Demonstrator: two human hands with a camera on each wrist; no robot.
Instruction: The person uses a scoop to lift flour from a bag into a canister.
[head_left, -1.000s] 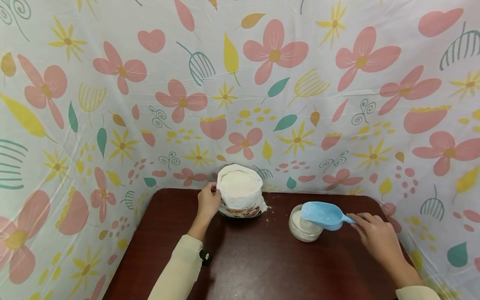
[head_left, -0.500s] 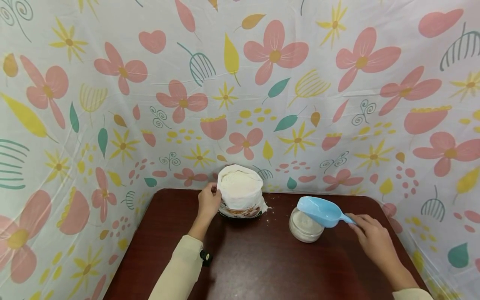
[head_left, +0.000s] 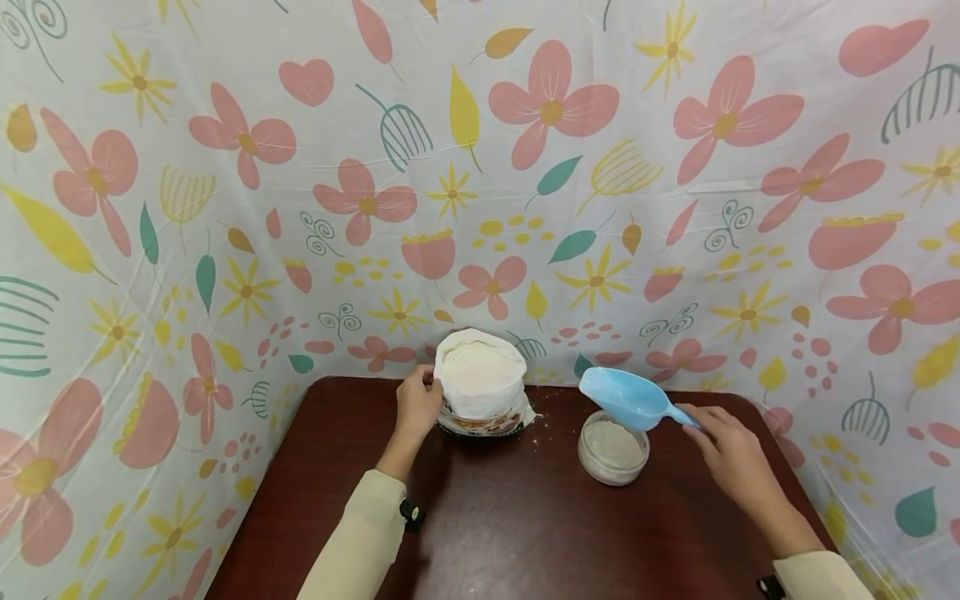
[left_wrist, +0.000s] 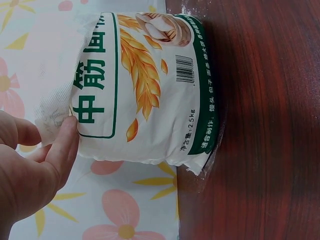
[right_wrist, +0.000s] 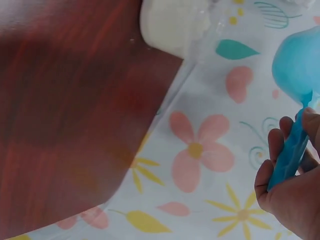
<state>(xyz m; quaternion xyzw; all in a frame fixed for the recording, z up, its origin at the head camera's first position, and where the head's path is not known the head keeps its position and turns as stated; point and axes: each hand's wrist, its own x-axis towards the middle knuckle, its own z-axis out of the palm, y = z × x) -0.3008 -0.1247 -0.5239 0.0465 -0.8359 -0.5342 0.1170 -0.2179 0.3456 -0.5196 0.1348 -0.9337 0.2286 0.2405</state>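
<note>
At the back of the table stands an open flour bag [head_left: 483, 400], full of pale flour, its rim folded outward. My left hand [head_left: 417, 408] pinches the left side of that rim between thumb and fingers; the left wrist view shows the fold [left_wrist: 55, 85] in its grip. In my right hand [head_left: 738, 458] is the handle of a light blue scoop [head_left: 626, 398], held in the air above the back of a glass bowl [head_left: 613, 450]. Flour lies inside the bowl. Curled fingers wrap the scoop handle [right_wrist: 290, 155] in the right wrist view. From here the scoop's hollow looks bare.
The dark red wooden table [head_left: 525, 533] carries specks of spilled flour [head_left: 538, 421] right of the bag. Directly behind its back edge hangs a floral curtain [head_left: 480, 208], which also lines both sides.
My right hand has lifted the scoop off the bowl and drawn it up and to the left, uncovering more of the bowl. The left hand and bag have stayed put.
</note>
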